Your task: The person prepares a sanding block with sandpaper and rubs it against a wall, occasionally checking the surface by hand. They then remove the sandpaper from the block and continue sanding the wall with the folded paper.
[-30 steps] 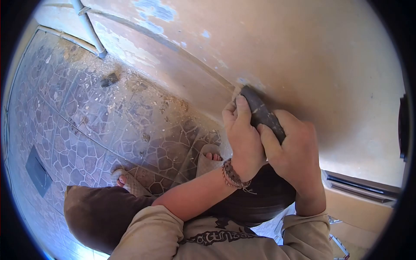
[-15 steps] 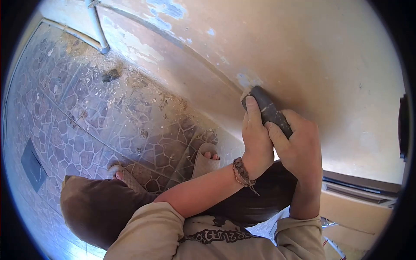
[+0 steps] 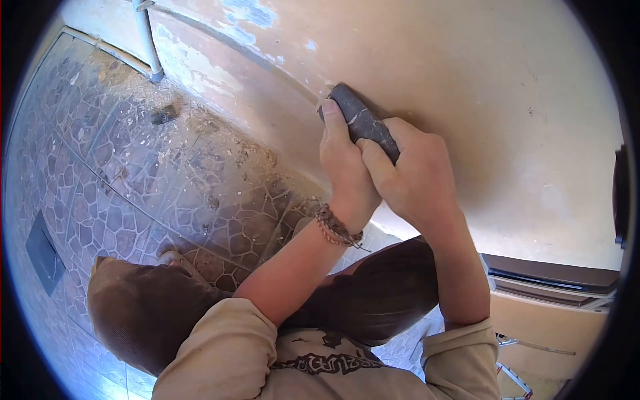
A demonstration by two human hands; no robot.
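Both hands grip a dark grey, creased piece of sandpaper (image 3: 360,120), which looks wrapped into a thick pad and is pressed to the beige wall (image 3: 487,100). My left hand (image 3: 347,160), with a braided bracelet on its wrist, is closed at the pad's upper left end, thumb on top. Closed over the lower right end is my right hand (image 3: 420,173), its thumb beside the left hand. The fingers under the pad are hidden. A narrow ledge runs along the wall at the pad's left end.
Paint flakes and dust (image 3: 200,137) lie along the wall's foot on the stone-patterned floor (image 3: 107,207). A dark lump (image 3: 165,115) rests among them. A pipe (image 3: 148,40) stands top left. A dark ledge (image 3: 547,273) and part of a ladder (image 3: 513,380) are at lower right.
Both hands have slid the sandpaper up and to the left along the wall. The grip stays the same, and the view has shifted slightly.
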